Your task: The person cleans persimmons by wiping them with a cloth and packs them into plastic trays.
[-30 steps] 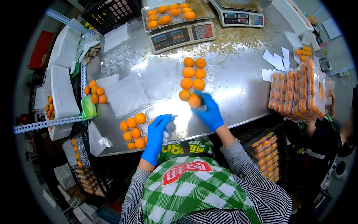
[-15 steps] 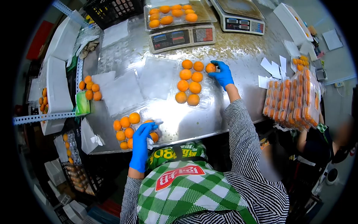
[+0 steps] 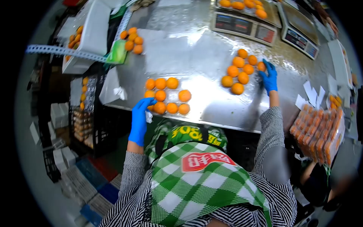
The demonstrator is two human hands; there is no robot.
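Observation:
In the head view, my right hand point(image 3: 269, 78), in a blue glove, has thumb and fingers closed around an orange point(image 3: 261, 66). That orange sits beside the upper right end of a two-column group of oranges point(image 3: 243, 78) in a clear plastic tray. At the table's front edge, my blue-gloved left hand point(image 3: 140, 117) reaches the lower left corner of another clear tray point(image 3: 172, 95) with several oranges. Its fingertips are at an orange point(image 3: 150, 107) partly hidden by them. A crumpled white tissue point(image 3: 149, 117) is tucked in this hand, below the fingers.
Loose oranges point(image 3: 133, 39) lie by a green packet point(image 3: 117, 52) at the table's left. Two scales point(image 3: 242, 27) stand at the back, one bearing a filled tray. Stacked packs of oranges point(image 3: 317, 130) are at the right, near white paper slips point(image 3: 312, 93). Another person is at the lower right.
The view has shifted, so the table appears higher and turned. My left hand has moved from the left tray's right part to its left side, tissue still in it. My right hand keeps its orange.

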